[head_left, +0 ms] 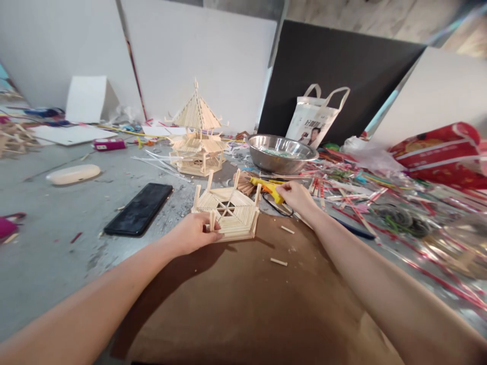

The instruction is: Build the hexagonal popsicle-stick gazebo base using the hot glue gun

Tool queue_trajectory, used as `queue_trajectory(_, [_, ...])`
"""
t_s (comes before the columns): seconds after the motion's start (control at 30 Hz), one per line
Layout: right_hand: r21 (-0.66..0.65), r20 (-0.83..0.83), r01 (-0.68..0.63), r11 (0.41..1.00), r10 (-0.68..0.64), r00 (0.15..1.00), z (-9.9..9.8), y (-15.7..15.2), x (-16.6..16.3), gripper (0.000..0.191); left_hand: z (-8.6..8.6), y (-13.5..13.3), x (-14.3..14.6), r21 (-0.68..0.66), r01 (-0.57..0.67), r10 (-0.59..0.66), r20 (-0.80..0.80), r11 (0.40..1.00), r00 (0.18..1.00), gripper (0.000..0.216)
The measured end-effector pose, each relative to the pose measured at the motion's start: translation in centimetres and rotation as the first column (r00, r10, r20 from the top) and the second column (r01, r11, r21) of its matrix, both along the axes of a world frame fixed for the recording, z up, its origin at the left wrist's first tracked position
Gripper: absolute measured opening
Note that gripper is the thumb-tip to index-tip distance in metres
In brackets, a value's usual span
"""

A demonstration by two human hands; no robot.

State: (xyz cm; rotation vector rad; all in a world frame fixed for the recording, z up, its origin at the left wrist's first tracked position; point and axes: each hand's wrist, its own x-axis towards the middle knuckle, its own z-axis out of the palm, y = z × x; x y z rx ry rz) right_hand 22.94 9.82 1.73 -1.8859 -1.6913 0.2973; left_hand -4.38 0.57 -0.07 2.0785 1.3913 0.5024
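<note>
My left hand (194, 234) is closed on the near edge of a small hexagonal wooden-stick model (228, 210), thumb and fingers pinching one of its upright posts. The model rests at the far edge of a brown cardboard sheet (243, 299). My right hand (297, 196) reaches past the model and is closed on a yellow glue gun (266, 187) lying on the floor, with its black cord looping beside it. Two short stick pieces (279, 261) lie loose on the cardboard.
A finished stick pagoda (197, 137) stands behind. A black phone (139, 209) lies left, a steel bowl (281, 152) and a white bag (315, 114) behind right. Red-wrapped chopsticks (353, 195) litter the right; red packages (441, 152) far right. White and black boards lean behind.
</note>
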Motion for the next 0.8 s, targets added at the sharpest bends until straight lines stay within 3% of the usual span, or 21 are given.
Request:
queue_trajectory(0.23, [-0.213, -0.189, 0.031, 0.977, -0.072, 0.979, -1.1, 2.4, -1.5, 0.025, 0.0, 0.1, 0.0, -0.021, 0.005, -0.004, 0.004, 1.000, 1.000, 0.023])
queue_trajectory(0.43, [-0.316, -0.475, 0.016, 0.949, -0.173, 0.863, -1.0, 2.3, -1.7, 0.014, -0.1, 0.1, 0.0, 0.005, 0.006, -0.006, 0.015, 1.000, 1.000, 0.021])
queue_trajectory(0.63, [-0.281, -0.726, -0.102, 0.954, -0.142, 0.673, 0.9, 0.0, -1.5, 0.010, -0.3, 0.2, 0.0, 0.054, 0.009, -0.009, 0.008, 0.998, 1.000, 0.019])
queue_trajectory(0.8, [-0.194, -0.823, -0.174, 0.965, -0.063, 0.564, 1.8, -3.5, -0.4, 0.004, -0.4, 0.2, -0.1, 0.061, 0.039, -0.039, -0.007, 0.997, 0.999, 0.019])
